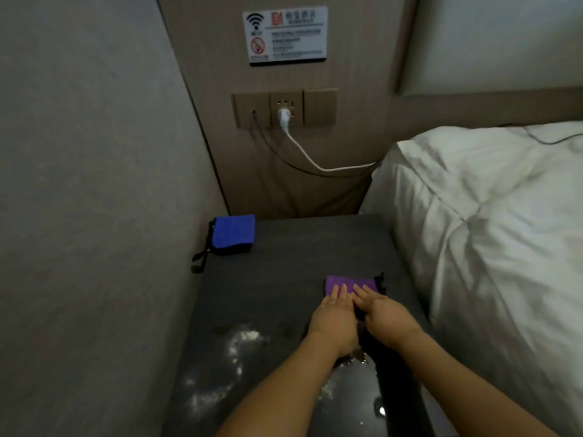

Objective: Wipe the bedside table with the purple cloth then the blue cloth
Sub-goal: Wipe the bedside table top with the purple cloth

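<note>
We found the bedside table (277,247), a dark grey top, set between a grey wall (79,184) on the left and a bed (489,231) with white bedding on the right. The purple cloth (350,282) lay flat on the right half of the top, about midway between the near and far edges and close to the bed side. A dark edge or strap showed at its right end; we could not tell which.

Both hands lay on the near part of that cloth, side by side and touching. The left hand (332,313) rested palm down with straight fingers held close together, its tips on the purple fabric. The right hand (383,313) lay likewise flat, its fingers straight, slightly fanned and angled toward the left hand. Neither hand pinched or curled round the cloth; both pressed on it from above.

The blue cloth (234,233) sat folded at the far left corner, against the wall and well apart from the hands. A black strap (199,258) hung from it over the left edge.

We noted pale smears (233,351) on the near part of the top, left of the forearms. On the far panel, a white plug (284,115) sat in a socket, its cable running right toward the bed, and a wall notice (285,34) was fixed above.
</note>
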Tool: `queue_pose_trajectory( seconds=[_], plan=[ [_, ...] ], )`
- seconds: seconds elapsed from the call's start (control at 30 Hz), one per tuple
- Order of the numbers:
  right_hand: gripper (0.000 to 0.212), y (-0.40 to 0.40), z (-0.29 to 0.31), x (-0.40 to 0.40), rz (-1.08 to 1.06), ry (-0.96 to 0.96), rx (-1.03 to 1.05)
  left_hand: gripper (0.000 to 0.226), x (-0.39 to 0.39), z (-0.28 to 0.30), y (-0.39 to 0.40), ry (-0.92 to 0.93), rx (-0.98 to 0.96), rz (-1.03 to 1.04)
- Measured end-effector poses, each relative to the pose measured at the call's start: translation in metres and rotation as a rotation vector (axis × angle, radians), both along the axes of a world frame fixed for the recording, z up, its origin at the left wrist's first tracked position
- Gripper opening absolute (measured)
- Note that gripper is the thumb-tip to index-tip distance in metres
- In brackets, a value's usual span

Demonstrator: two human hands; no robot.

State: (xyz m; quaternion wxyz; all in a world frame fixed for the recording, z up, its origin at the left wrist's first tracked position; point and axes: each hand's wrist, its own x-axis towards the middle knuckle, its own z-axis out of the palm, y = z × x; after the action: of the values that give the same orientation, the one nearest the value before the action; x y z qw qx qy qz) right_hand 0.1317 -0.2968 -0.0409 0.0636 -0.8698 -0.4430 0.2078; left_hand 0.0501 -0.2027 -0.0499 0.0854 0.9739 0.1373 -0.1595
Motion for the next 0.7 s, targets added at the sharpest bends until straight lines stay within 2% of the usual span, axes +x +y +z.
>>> queue_pose_trajectory(
  seconds=[0.07,0.13,0.17,0.33,0.43,0.57,0.7],
  plan=[
    [0.062,-0.017,0.000,0.012,-0.038,0.012,0.009,0.067,0.015,0.002,-0.013,-0.014,-0.005,-0.035],
    [0.090,-0.033,-0.004,0.023,-0.075,-0.007,0.056,0.066,0.026,0.003,-0.026,-0.023,-0.006,-0.066],
    [0.097,-0.041,-0.005,0.027,-0.100,-0.013,0.056,0.067,0.031,0.003,-0.033,-0.021,-0.007,-0.078],
    [0.072,-0.054,-0.009,0.028,-0.160,-0.031,0.092,0.072,0.040,0.002,-0.049,0.005,-0.003,-0.092],
    [0.086,-0.052,-0.008,0.022,-0.140,-0.045,0.068,0.073,0.037,0.005,-0.050,0.011,-0.013,-0.090],
    [0.082,-0.051,-0.005,0.013,-0.181,-0.002,-0.014,0.072,0.028,0.008,-0.052,0.012,-0.023,-0.088],
    [0.057,-0.042,-0.002,0.003,-0.178,-0.024,-0.063,0.071,0.022,0.011,-0.048,0.026,-0.014,-0.071]
  ],
)
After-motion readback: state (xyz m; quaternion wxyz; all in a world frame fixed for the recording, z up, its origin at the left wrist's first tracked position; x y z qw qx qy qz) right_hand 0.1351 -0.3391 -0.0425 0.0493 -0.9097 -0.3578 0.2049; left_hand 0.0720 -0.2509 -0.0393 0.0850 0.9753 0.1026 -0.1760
